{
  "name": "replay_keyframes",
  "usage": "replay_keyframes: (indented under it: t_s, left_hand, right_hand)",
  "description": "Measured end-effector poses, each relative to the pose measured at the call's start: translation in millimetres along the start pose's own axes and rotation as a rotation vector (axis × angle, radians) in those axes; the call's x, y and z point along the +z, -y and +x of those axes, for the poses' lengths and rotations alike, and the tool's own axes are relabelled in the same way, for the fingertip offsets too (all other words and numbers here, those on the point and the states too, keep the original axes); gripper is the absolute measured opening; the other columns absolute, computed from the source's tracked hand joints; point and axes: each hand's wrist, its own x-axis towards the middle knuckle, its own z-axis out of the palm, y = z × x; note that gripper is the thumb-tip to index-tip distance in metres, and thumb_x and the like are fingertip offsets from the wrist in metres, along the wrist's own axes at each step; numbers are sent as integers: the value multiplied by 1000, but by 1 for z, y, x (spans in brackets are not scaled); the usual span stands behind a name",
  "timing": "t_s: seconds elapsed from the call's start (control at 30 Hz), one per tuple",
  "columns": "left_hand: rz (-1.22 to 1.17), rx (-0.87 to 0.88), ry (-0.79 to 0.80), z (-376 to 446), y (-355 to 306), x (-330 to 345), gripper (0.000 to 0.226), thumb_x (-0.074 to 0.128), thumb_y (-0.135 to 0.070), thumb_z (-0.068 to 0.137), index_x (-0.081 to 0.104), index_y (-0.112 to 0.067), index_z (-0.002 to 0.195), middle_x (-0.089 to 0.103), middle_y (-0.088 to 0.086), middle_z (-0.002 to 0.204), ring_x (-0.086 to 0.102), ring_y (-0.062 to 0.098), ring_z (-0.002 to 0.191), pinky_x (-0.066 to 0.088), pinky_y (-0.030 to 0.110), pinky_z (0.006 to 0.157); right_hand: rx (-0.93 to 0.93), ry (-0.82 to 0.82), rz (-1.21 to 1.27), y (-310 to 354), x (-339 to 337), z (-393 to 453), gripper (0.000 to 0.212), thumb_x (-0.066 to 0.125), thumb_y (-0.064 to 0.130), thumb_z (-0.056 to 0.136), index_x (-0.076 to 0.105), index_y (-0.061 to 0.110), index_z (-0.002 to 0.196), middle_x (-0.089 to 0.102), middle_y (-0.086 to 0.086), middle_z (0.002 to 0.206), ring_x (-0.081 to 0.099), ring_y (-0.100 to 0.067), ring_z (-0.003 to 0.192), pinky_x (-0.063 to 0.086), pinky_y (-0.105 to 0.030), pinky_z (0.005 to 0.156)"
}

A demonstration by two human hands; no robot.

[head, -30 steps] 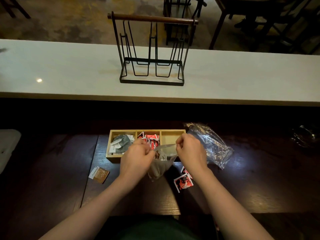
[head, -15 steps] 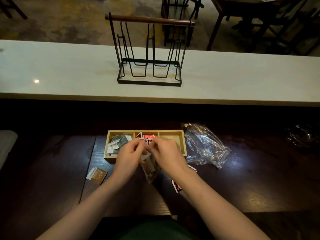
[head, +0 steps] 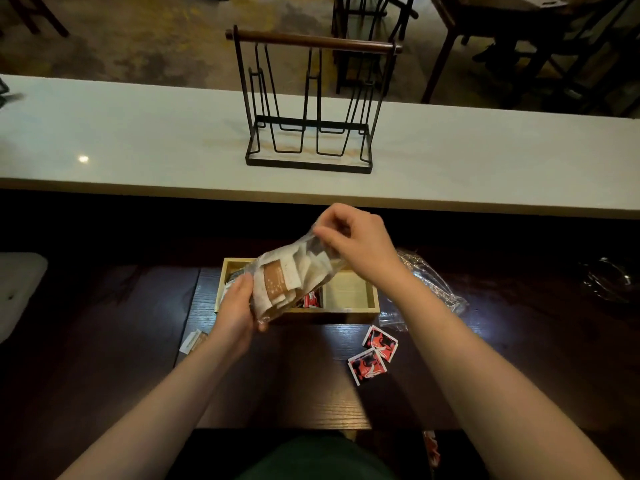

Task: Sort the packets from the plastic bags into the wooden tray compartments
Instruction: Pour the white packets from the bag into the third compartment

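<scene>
A clear plastic bag [head: 287,278] full of white and brown packets is tilted over the wooden tray [head: 349,311]. My left hand [head: 235,306] grips its lower end, and my right hand [head: 356,237] pinches its upper end above the tray. The tray's right compartment [head: 346,292] shows bare wood. Red packets [head: 311,300] peek out of the middle compartment; the left compartment is mostly hidden behind the bag. Two red packets [head: 374,355] lie on the dark table in front of the tray. A white and brown packet [head: 192,341] lies left of my left wrist.
An empty crumpled plastic bag [head: 429,285] lies right of the tray. A black wire rack [head: 311,105] with a wooden handle stands on the pale counter [head: 104,143] behind. Another clear bag [head: 606,278] sits far right. A white object [head: 17,289] is at the left edge.
Both hands have lifted the packet bag from the table in front of the tray up over the tray. The right hand rose to the bag's upper end; the left slid to its lower end.
</scene>
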Motion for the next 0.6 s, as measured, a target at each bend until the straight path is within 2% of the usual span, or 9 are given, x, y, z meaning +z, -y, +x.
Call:
replay_keyframes:
  t_s: [0.07,0.17,0.23,0.3,0.43,0.5,0.6]
  left_hand:
    - [122,81,-87,2,-10,-3,32,34,-37,101,57,-15,102,59,4,75,50,11,47,29,17,31]
    - [304,200,-183,3,-29,-5,31,39,-31,100,54,-8,87,48,2,64,43,10,44,26,18,31]
    - [393,285,-216,6,-40,-4,32,42,-27,99,51,-7,76,44,1,59,40,12,44,28,23,35]
    - [505,353,-234,9,-48,-3,36,45,-28,97,49,-8,68,46,4,58,42,20,50,32,31,45]
    - [779,430,-278,9,-61,5,42,48,-32,94,46,-8,61,43,6,58,40,17,54,28,35,52]
    - [818,448,-271,7,-65,11,43,49,-33,94,46,-4,62,43,6,58,39,16,54,28,35,53]
    - [836,455,-254,6,-66,17,42,50,-32,95,49,-3,64,44,5,57,41,17,55,29,35,54]
  right_hand:
    - [55,3,-97,-15,-8,4,4,63,24,88,65,22,85,65,12,75,63,-5,74,49,-17,69]
    - [121,16,-187,-40,-14,6,6,62,24,88,66,22,85,69,9,74,65,-4,75,53,-23,70]
    - [160,36,-200,-56,-15,5,6,62,22,88,66,20,84,70,7,73,67,-4,73,55,-27,74]
    - [192,45,-191,-70,-13,3,5,64,20,87,67,19,82,70,6,72,67,-5,72,55,-27,76]
    - [232,50,-190,-89,-9,-2,6,67,17,84,68,20,80,70,6,72,65,-1,70,50,-16,70]
    - [254,53,-186,-96,-7,-5,8,68,15,83,68,22,78,69,7,70,61,4,66,45,-9,64]
    - [276,34,-196,-105,-6,-8,15,71,17,81,66,29,73,69,7,69,64,-3,69,49,-21,68]
